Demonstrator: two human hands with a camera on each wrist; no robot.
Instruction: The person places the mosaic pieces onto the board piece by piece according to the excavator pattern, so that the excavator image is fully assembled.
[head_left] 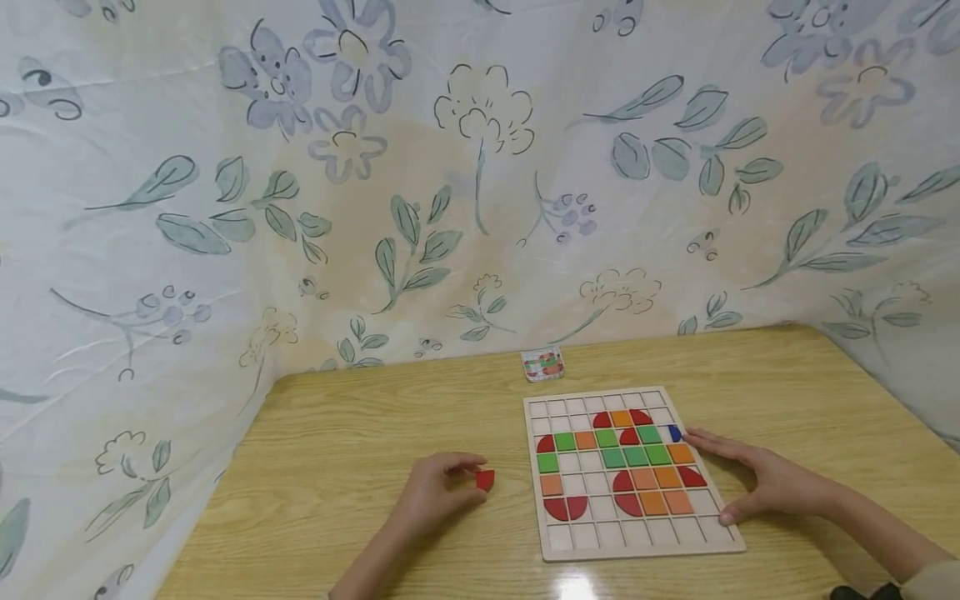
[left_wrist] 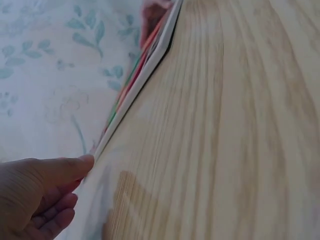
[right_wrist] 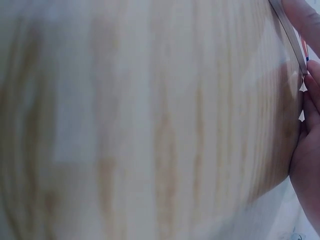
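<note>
In the head view, my left hand (head_left: 442, 492) is left of the board, pinching a red quarter-round tile (head_left: 486, 480) between thumb and fingertips. In the left wrist view, the thumb and fingers of the left hand (left_wrist: 40, 195) mostly cover that tile. The white gridded board (head_left: 577, 537) bears red rounded tiles and green and orange square tiles. My right hand (head_left: 772, 479) touches the board's right edge, fingers extended, thumb near the lower right corner. Close to its fingertips lies a blue rounded tile (head_left: 675, 433). The right wrist view shows the right hand (right_wrist: 307, 130) only partly.
Behind the board, a small pattern card (head_left: 543, 365) with a coloured picture lies near the back of the wooden table (head_left: 337, 467). A flowered cloth (head_left: 480, 183) hangs behind the table and along its sides. Something black (head_left: 862, 593) shows at the lower right edge.
</note>
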